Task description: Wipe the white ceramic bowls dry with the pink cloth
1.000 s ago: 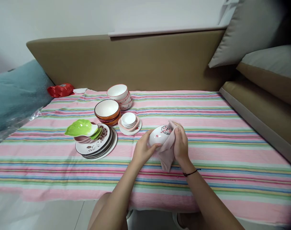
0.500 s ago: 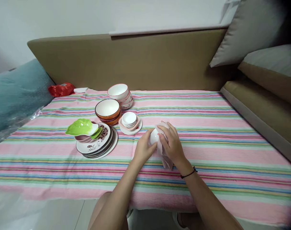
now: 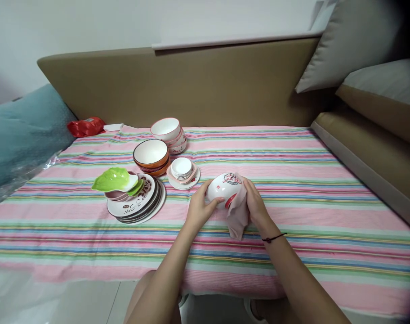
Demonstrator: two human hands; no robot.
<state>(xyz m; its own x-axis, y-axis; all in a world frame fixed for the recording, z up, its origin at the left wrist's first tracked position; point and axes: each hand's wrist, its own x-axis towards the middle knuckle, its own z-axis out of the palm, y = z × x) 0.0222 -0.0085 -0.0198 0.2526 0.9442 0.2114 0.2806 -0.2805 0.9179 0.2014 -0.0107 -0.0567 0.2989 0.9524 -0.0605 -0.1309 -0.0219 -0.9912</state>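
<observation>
Mid-frame, your left hand cups a floral bowl; your right hand presses a pink cloth against it, apparently mid-wipe. Turning it calls for a firm grip.

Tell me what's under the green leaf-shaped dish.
The green leaf-shaped dish sits on mauve small dishes and a second green dish, all atop a stack of plates. How many small dishes there are, and the top plate's middle, are covered.

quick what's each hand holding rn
Left hand: closed on the white bowl.
Right hand: closed on the pink cloth, pressing it against the bowl.
</observation>
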